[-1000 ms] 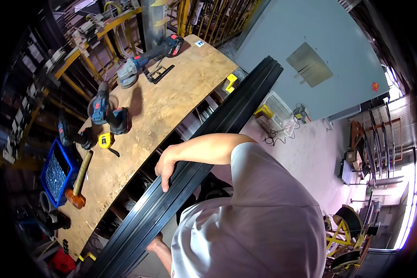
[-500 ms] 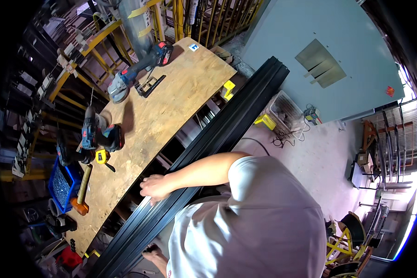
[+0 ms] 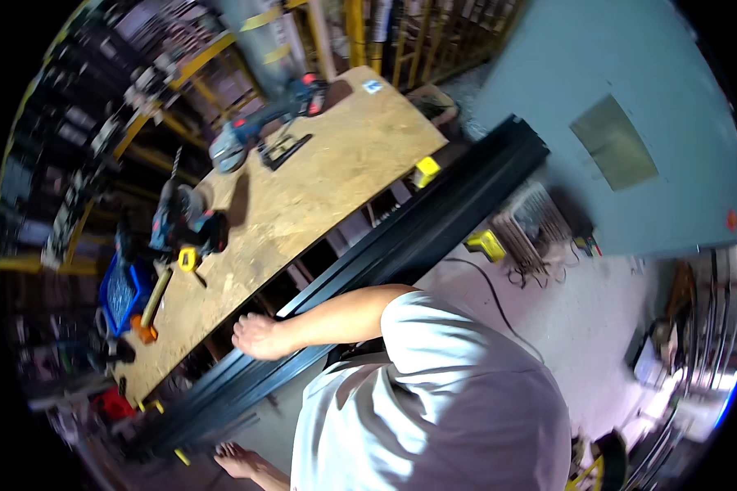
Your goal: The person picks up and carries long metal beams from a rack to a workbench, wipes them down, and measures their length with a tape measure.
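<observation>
A stack of long black metal profiles [image 3: 434,221] runs diagonally along the front edge of the wooden workbench [image 3: 303,217]. My right arm reaches across it from a white sleeve. My right hand [image 3: 260,336] is closed over the bench-side edge of the profiles, and its fingertips are partly hidden. Lower down, on the opposite side of the stack, is my left hand [image 3: 236,461]. Its fingers look stretched and apart, somewhat blurred, with floor visible between them and the profiles. Nothing shows in that hand.
On the bench stand an angle grinder [image 3: 258,123], a cordless drill [image 3: 168,217], a yellow tape measure [image 3: 188,259] and a hammer [image 3: 156,301]. A blue bin [image 3: 139,286] sits at its left end. Past the profiles are a plastic crate [image 3: 540,217] and a black cable [image 3: 495,295] on the floor.
My left hand has come away from the lower edge of the profiles, toward the lower left. My right hand has shifted slightly left along them. The whole view has swung a little.
</observation>
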Demonstrator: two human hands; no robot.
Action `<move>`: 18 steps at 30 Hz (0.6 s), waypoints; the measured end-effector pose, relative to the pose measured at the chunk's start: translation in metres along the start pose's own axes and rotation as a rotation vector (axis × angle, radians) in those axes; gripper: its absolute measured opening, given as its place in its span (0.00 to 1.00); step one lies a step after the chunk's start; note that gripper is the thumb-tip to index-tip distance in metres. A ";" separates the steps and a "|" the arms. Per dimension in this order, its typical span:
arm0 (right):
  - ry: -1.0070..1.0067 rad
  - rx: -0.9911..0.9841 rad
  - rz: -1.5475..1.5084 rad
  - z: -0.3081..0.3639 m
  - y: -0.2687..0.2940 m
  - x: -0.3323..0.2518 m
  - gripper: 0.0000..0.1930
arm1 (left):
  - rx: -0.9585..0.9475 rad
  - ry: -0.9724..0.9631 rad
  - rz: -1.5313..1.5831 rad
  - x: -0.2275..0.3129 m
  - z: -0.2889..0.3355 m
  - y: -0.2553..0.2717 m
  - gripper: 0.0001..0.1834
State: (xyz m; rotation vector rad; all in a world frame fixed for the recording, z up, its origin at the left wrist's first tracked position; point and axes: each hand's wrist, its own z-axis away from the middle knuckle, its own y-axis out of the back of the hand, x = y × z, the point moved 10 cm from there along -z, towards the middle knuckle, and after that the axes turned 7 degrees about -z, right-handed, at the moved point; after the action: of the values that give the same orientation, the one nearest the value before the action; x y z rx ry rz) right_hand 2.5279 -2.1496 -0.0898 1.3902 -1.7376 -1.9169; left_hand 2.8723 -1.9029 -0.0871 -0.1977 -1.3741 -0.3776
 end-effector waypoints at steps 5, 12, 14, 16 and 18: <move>0.064 -0.044 -0.253 -0.013 0.054 -0.025 0.07 | -0.398 0.191 0.350 0.023 0.064 -0.068 0.18; -0.033 -0.246 -0.232 -0.006 0.098 -0.062 0.15 | -0.324 0.524 0.363 -0.027 0.047 -0.142 0.22; -0.074 -0.285 -0.258 -0.001 0.100 -0.070 0.16 | -0.452 0.560 0.606 -0.016 0.048 -0.166 0.19; -0.124 -0.322 -0.287 0.002 0.096 -0.075 0.17 | -0.436 0.572 0.764 -0.003 0.049 -0.176 0.15; -0.176 -0.339 -0.266 0.002 0.099 -0.083 0.20 | -0.489 0.592 0.741 -0.039 0.030 -0.174 0.11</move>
State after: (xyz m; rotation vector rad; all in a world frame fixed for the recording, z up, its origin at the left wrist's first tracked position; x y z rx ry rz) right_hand 2.5292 -2.1190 0.0355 1.4138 -1.2560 -2.4038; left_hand 2.7740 -2.0474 -0.1341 -0.8940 -0.5392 -0.1162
